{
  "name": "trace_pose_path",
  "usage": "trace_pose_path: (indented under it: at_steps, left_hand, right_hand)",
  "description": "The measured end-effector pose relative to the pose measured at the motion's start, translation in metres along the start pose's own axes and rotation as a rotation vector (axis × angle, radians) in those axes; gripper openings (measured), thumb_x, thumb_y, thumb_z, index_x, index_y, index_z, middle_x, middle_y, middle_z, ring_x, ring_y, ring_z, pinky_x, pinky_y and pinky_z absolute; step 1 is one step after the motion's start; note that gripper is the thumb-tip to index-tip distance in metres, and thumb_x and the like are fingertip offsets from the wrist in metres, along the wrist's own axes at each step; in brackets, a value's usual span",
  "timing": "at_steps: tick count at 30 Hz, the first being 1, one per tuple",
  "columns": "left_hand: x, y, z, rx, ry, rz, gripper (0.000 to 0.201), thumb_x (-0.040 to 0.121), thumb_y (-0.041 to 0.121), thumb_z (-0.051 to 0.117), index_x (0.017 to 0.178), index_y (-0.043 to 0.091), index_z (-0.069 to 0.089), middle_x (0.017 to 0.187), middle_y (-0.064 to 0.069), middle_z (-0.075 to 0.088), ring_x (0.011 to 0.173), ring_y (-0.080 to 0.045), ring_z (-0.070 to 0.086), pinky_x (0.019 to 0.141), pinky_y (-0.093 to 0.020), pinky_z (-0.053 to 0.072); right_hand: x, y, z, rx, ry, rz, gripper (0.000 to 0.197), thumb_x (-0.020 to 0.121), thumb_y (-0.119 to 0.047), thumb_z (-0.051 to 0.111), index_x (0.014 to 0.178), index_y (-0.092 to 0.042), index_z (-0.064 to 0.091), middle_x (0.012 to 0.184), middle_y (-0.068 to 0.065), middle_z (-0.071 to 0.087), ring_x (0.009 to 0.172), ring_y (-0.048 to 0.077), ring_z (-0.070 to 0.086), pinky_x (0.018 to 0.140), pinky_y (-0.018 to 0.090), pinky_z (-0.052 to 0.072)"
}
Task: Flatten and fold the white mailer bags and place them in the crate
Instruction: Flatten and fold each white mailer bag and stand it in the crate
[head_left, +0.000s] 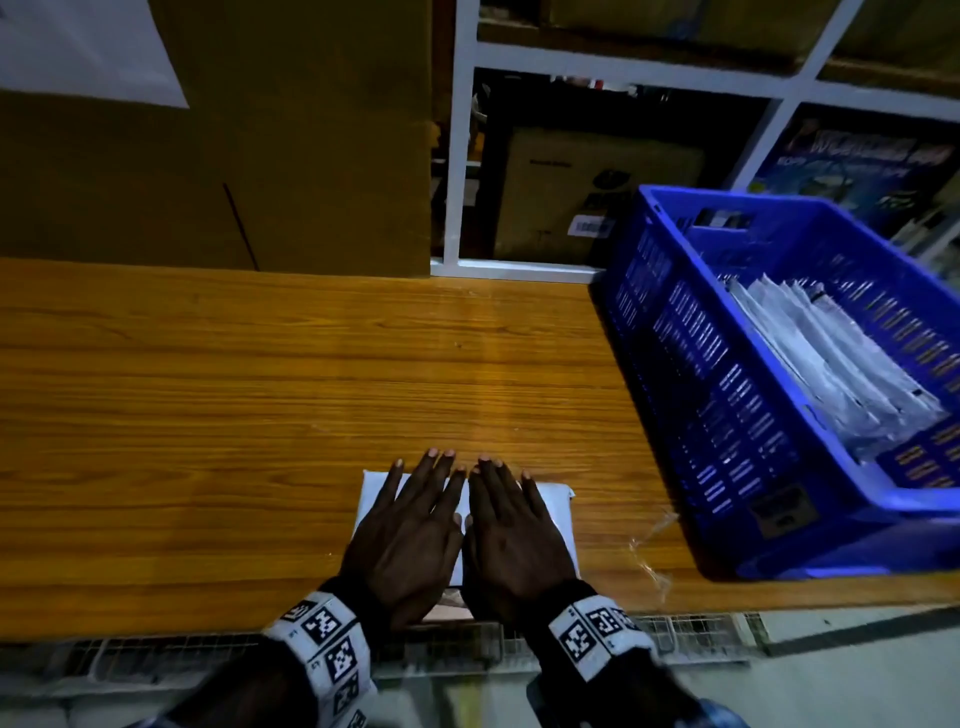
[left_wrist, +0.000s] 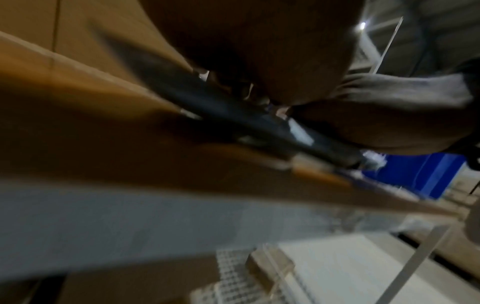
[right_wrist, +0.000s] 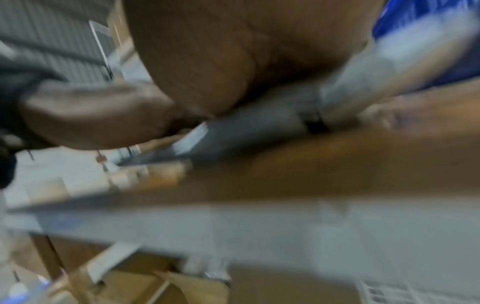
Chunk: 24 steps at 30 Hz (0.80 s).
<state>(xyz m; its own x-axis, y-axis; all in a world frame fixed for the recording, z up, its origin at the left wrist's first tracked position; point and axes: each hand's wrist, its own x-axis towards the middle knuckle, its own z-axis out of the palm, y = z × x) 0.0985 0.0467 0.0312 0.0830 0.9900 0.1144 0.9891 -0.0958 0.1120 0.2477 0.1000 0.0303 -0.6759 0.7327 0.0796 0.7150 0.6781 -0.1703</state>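
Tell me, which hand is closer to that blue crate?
Right. The right hand lies flat on the white mailer bag, on the side toward the blue crate; the left hand presses beside it, farther away.

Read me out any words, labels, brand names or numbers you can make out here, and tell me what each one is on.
No text here can be read for certain.
Blue crate front label: too dark.
Cardboard box sticker on the shelf: blurred barcode.
Blue printed box: lettering too blurred.
Wristbands by both hands: square code markers, tiny characters unreadable.
Wrist views: too blurred.
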Motion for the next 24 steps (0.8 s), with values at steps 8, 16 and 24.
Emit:
trace_pose_path:
  at_steps: [8,16,24]
  left_hand:
    - [-0.004,-0.001,0.009,-0.018,-0.01,-0.006,0.058,0.103,0.038,0.008,0.151,0.012,0.029,0.158,-0.006,0.024,0.146,-0.022,0.02,0.111,-0.049,0.025]
    - [-0.014,-0.018,0.013,-0.044,-0.031,-0.034,0.061,0.102,0.044,0.009,0.152,0.013,0.025,0.16,-0.005,0.016,0.147,-0.023,0.018,0.115,-0.04,0.016]
    - [-0.045,-0.049,0.003,-0.08,-0.041,-0.187,0.065,0.103,0.044,0.011,0.146,0.002,0.037,0.151,-0.013,0.034,0.138,-0.028,0.038,0.114,-0.032,0.007]
  right_hand:
    - [-0.004,0.003,0.009,-0.026,0.001,-0.022,0.056,0.099,-0.028,0.028,0.145,0.003,0.037,0.154,0.02,0.029,0.147,0.03,0.021,0.115,0.049,0.024]
    - [-0.017,0.023,0.001,-0.028,0.016,0.047,0.06,0.103,-0.039,0.018,0.15,-0.005,0.03,0.159,0.011,0.02,0.149,0.022,0.015,0.118,0.045,0.012]
    - [-0.027,0.028,-0.01,0.068,-0.039,0.238,0.08,0.094,-0.057,-0.007,0.155,-0.006,0.007,0.159,0.006,-0.015,0.148,0.02,-0.015,0.119,0.033,-0.011]
